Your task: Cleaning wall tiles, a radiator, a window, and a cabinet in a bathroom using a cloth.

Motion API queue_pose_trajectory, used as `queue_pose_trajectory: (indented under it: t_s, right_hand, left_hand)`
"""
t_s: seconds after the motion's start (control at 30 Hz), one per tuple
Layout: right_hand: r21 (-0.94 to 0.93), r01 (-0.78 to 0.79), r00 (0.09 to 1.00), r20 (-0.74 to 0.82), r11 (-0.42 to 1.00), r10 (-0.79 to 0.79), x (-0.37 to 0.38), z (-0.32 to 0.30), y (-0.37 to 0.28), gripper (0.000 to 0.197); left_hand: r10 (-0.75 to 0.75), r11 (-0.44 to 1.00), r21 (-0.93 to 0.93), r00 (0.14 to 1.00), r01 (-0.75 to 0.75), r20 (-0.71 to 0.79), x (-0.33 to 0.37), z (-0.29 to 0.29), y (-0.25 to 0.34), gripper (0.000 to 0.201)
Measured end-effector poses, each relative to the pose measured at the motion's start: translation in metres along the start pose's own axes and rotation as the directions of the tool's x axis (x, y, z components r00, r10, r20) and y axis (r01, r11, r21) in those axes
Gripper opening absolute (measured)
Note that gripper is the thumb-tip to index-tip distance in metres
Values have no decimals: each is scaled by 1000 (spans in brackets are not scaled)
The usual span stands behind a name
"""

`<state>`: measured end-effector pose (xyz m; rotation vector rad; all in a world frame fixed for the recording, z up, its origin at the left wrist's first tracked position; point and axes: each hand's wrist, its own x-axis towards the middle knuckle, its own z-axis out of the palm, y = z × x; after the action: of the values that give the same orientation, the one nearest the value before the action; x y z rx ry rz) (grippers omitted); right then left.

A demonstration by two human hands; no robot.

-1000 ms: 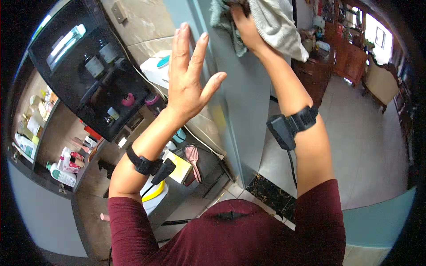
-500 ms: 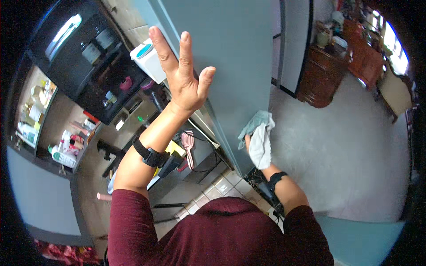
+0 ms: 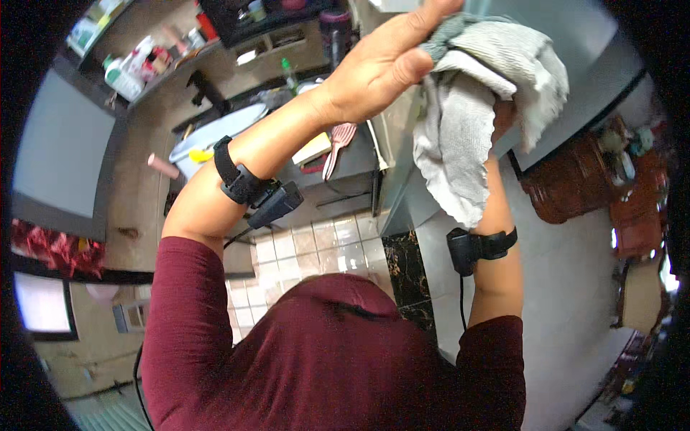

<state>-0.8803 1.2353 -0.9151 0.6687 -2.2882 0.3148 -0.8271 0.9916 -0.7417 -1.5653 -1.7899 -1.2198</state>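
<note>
A grey-white ribbed cloth (image 3: 460, 136) with a grey-green part (image 3: 471, 27) hangs in loose folds at the upper right. My right hand (image 3: 505, 118) grips it from behind, and the folds cover most of its fingers. Close beside the cloth's left edge is my left hand (image 3: 381, 68), its fingers stretched toward the upper right and the thumb apart. The cloth's green part shows between thumb and forefinger; whether they touch it I cannot tell. Behind the cloth stands a blue-grey door panel (image 3: 586, 32), its edge running down toward the floor.
On the left, a dark counter holds a pink hairbrush (image 3: 338, 147) and a green-capped bottle (image 3: 289, 75). A shelf with a white bottle (image 3: 122, 79) is at the upper left. Below lies a tiled floor (image 3: 302, 241). To the right stands a brown wooden cabinet (image 3: 568, 190).
My right hand has lifted the cloth up from low beside the door. My left hand has come down and right, close to the cloth. The view has shifted too.
</note>
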Motion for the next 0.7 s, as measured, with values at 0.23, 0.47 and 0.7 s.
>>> queue_pose_trajectory:
  t_s: [0.23,0.47,0.7]
  right_hand:
    - [-18,-10,910,-415,1000,2,-78,56,-41,29]
    - [389,-101,919,388,916,-64,-196,17,-105,33]
    - [576,-331,753,638,748,-158,-147,36,-224,61]
  left_hand:
    - [-438,853,332,898,402,36,-164,-18,39,66]
    - [-836,473,488,549,734,-16,-361,-35,130,56]
    - [-939,125,447,251,886,-236,-495,-30,226,53]
